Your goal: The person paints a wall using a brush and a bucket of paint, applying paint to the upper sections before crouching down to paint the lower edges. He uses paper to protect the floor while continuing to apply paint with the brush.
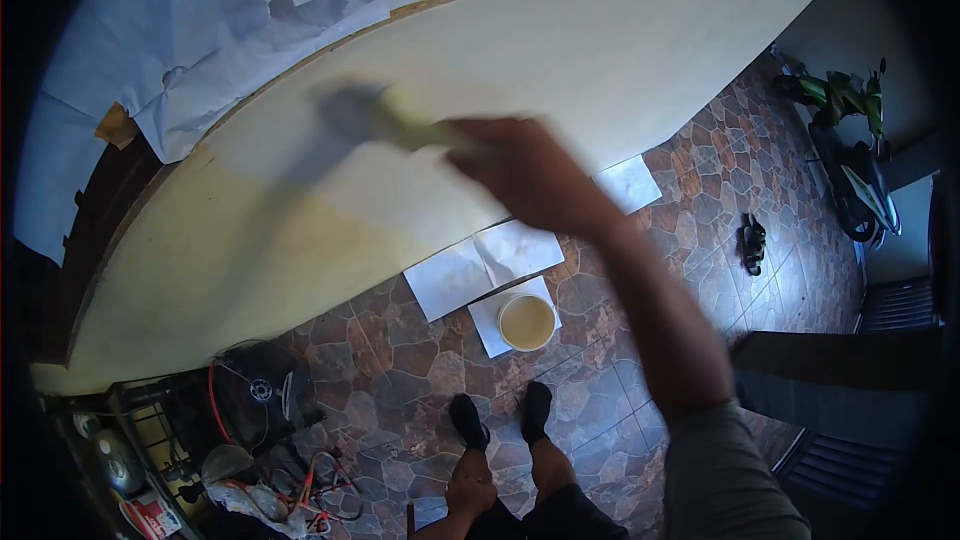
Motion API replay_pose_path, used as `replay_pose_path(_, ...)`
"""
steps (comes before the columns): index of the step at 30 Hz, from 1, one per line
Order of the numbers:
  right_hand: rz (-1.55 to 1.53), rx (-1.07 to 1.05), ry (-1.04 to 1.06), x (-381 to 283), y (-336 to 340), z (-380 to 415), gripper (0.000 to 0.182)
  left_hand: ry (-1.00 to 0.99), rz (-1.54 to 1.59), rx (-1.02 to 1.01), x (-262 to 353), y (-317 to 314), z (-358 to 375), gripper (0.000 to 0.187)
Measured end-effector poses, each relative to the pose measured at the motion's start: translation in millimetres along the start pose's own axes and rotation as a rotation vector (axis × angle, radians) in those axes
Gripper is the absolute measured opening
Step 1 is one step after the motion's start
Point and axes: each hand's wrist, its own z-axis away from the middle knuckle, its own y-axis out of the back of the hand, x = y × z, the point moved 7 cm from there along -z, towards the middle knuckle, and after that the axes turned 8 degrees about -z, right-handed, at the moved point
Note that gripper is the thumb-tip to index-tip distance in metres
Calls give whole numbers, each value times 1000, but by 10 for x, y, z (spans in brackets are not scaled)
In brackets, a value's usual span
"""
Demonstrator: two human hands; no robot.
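Note:
My right hand (520, 165) is raised in front of the wall (560, 50), its fingers closed round the yellow-green handle of a wide paintbrush (395, 122). Motion blurs the brush, and its grey bristle end points left, over the pale wall surface. A long shadow falls below it across the cream and whitish paint. Low in the view, my left hand (470, 490) rests on my leg near the knee, with no tool showing in it. On the floor between wall and feet, a round tub of cream paint (527, 323) stands on a white sheet (487, 328).
White paper (270, 0) covers the brown-framed area above the wall. More sheets (520, 250) lie along the wall's foot. At lower left are a fan (260, 390), a rack and tangled cords (320, 490). Sandals (753, 243) and a green motorbike (850, 145) are at right.

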Motion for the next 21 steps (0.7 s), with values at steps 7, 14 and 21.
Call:
replay_pose_path(7, 214, 454, -497, 634, 1976, 654, 35, 23, 27, -94, 83, 209, 100, 54)
replay_pose_path(14, 441, 745, -415, 1430, 2414, 781, 33, -41, 17, 24, -49, 120, 44, 54)
replay_pose_path(21, 175, 611, -244, -33, 194, 324, 27, -64, 12, 43, -115, 192, 42, 52)
